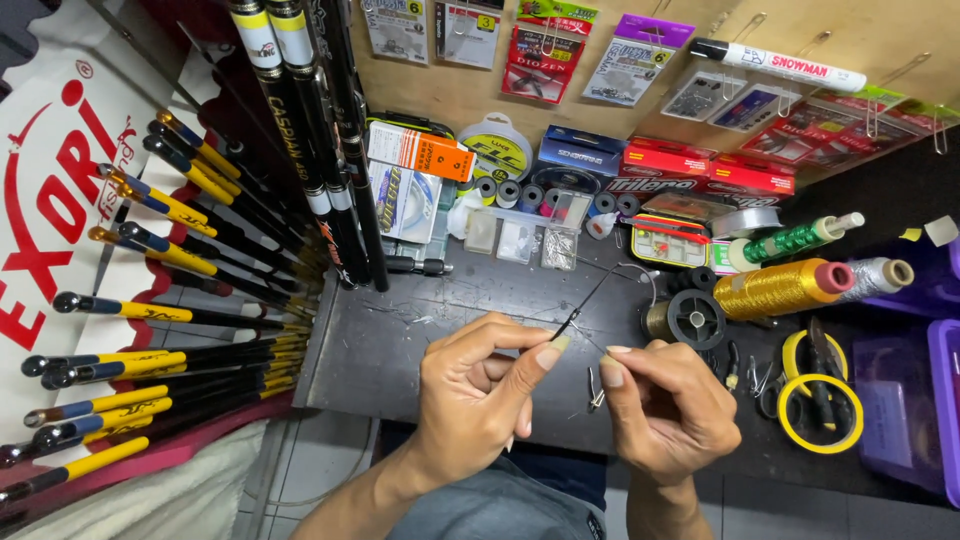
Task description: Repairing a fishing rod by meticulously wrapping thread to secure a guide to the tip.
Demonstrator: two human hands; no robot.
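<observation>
Head view: thin black rod tip pinched between both hands.

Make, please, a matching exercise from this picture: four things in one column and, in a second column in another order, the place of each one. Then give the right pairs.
Things:
1. thin black rod tip
2. gold thread spool
3. yellow-handled scissors
4. white marker

Places:
A. hanging high on the wooden board
B. pinched between the fingers of the left hand, near the right hand
C. lying on its side on the dark table, beside a silver spool
D. flat on the table, right of the hands

Pairs: 1-B, 2-C, 3-D, 4-A
</observation>
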